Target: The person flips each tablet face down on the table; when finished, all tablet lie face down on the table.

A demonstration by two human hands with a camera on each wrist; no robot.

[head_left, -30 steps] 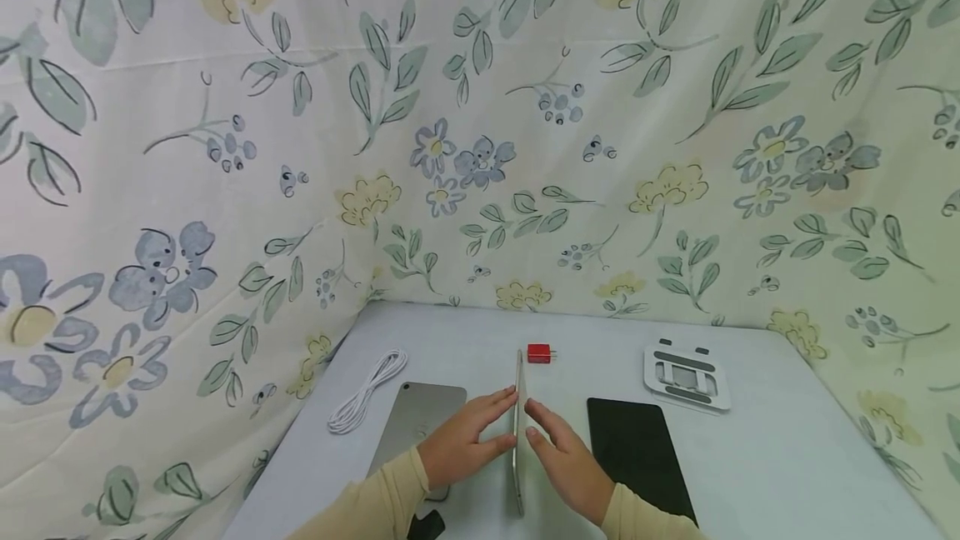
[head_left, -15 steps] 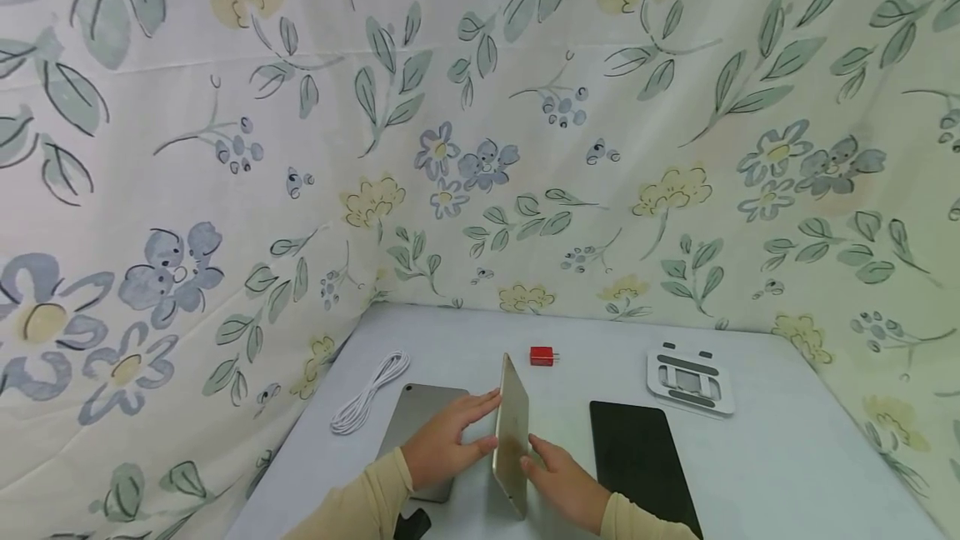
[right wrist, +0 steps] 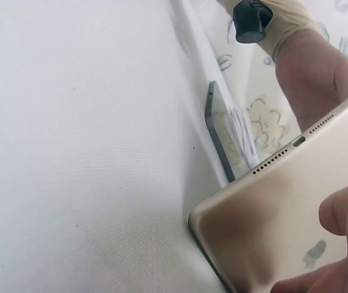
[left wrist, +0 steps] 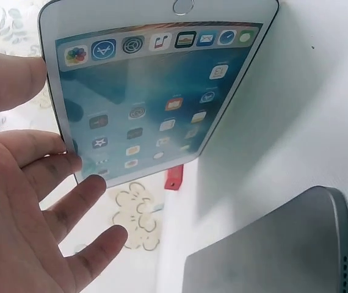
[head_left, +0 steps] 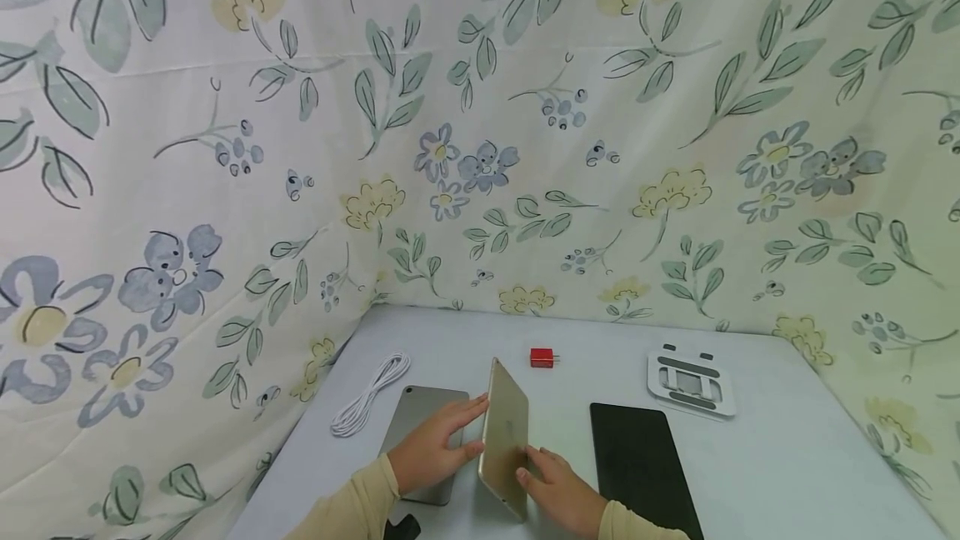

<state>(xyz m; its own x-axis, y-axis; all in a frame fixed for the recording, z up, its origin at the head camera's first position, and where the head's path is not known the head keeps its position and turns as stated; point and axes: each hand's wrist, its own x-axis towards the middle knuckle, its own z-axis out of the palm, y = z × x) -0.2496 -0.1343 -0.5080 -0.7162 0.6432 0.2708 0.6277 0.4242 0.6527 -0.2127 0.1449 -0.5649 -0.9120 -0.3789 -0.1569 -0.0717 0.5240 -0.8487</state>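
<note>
A gold tablet point(head_left: 504, 440) stands on its long edge on the table, leaning over to the left. My left hand point(head_left: 450, 436) has straight, spread fingers against its lit screen side point(left wrist: 155, 104). The fingers point(left wrist: 70, 207) reach the screen's lower edge. My right hand point(head_left: 543, 473) rests flat against the gold back point(right wrist: 278, 213), thumb low on it. A grey tablet point(head_left: 420, 423) lies face down under my left hand. A black tablet point(head_left: 637, 457) lies flat to the right.
A coiled white cable point(head_left: 369, 394) lies at the left, a small red charger point(head_left: 542, 357) behind the gold tablet, and a white folding stand point(head_left: 690, 379) at the back right. Flowered cloth walls close in the grey table point(head_left: 787, 457).
The gold tablet has tipped from upright on its edge over to the left, showing more of its gold back. Both hands have drawn slightly nearer with it.
</note>
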